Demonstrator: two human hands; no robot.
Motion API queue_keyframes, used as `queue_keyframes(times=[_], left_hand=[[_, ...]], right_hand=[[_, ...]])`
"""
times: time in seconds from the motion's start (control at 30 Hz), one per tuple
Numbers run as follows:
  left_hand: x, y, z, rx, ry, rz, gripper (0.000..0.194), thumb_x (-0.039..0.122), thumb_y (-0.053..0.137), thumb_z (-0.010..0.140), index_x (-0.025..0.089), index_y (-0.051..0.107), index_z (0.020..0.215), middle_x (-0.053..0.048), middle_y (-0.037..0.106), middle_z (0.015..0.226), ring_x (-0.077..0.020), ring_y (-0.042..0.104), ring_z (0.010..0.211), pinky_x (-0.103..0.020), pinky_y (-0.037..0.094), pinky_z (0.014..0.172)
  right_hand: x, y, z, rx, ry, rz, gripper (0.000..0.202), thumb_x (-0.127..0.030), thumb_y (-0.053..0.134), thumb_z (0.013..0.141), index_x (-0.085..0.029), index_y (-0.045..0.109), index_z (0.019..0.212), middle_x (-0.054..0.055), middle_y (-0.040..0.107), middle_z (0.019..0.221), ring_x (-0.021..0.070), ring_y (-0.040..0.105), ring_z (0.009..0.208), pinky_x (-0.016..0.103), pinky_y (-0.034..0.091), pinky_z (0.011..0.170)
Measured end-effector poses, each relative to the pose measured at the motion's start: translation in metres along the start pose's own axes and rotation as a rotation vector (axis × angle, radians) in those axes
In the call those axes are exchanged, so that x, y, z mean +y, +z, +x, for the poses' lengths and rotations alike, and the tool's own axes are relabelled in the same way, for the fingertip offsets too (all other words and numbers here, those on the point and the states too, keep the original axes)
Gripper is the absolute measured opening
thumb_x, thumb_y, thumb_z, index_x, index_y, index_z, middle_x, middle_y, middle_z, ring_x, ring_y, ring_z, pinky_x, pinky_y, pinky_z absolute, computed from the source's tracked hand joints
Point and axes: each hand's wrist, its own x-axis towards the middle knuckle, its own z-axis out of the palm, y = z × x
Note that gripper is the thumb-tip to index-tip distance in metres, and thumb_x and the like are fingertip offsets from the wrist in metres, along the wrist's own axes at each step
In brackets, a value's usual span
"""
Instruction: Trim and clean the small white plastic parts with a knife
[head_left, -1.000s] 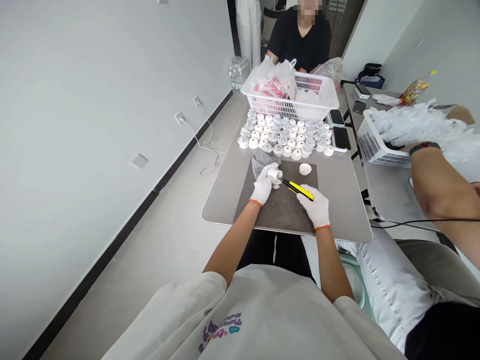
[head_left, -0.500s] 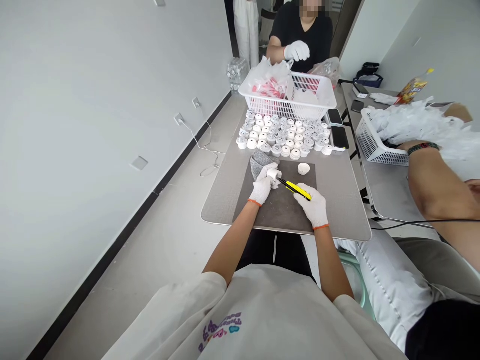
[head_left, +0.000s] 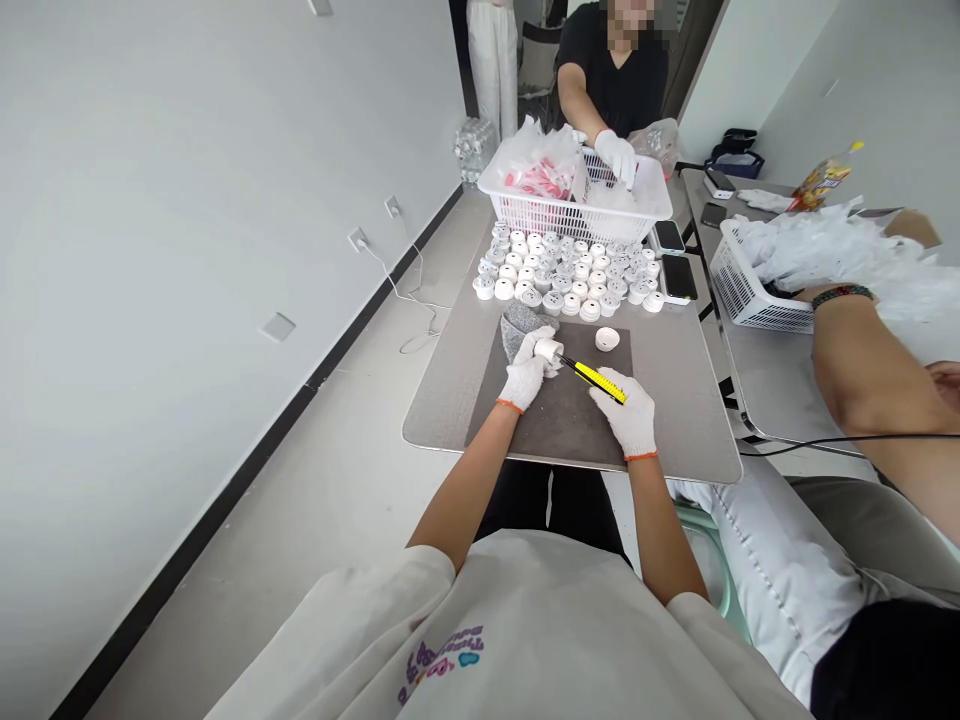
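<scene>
My left hand [head_left: 525, 375], in a white glove with an orange cuff, is closed on a small white round part [head_left: 549, 350]. In my gloved right hand [head_left: 628, 412] is a yellow and black utility knife [head_left: 596, 380], its tip at the opening of that part. Both hands are over a dark mat [head_left: 570, 425]. Behind my left hand lies a grey cloth [head_left: 519, 325]. One loose white cup-shaped piece [head_left: 607, 340] sits on the mat's far right area.
Several rows of white round parts [head_left: 553, 300] fill the table's far half, before a white basket [head_left: 540, 212] of plastic bags. Two phones [head_left: 679, 275] lie on the right. A person's gloved hand [head_left: 616, 158] reaches into the basket. Another person's arm [head_left: 870, 375] is at the right table.
The person across the table has lowered a gloved hand into the basket. The knife and my right hand have shifted very slightly to the right; my left hand has barely moved.
</scene>
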Motion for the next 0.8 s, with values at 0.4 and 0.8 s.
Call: queue_keyframes(times=[0.4, 0.8], left_hand=[[-0.0027, -0.0028, 0.0026, 0.030, 0.014, 0.101, 0.081, 0.013, 0.052, 0.053, 0.024, 0.055, 0.133, -0.003, 0.072, 0.103, -0.0138, 0.064, 0.071, -0.022, 0.052, 0.057], [-0.0053, -0.0029, 0.0035, 0.049, 0.023, 0.065, 0.077, 0.012, 0.051, 0.053, 0.023, 0.057, 0.128, -0.002, 0.071, 0.101, -0.0122, 0.062, 0.068, -0.020, 0.051, 0.053]], right_hand=[[0.0046, 0.0023, 0.0022, 0.013, 0.046, -0.020, 0.047, -0.046, 0.076, 0.079, -0.025, 0.075, 0.121, 0.003, 0.070, 0.125, 0.0234, 0.066, 0.117, 0.041, 0.047, 0.114], [-0.0024, 0.0010, 0.0016, 0.028, 0.080, -0.016, 0.047, -0.045, 0.073, 0.080, -0.022, 0.075, 0.121, 0.005, 0.069, 0.127, 0.0237, 0.065, 0.120, 0.040, 0.048, 0.114]])
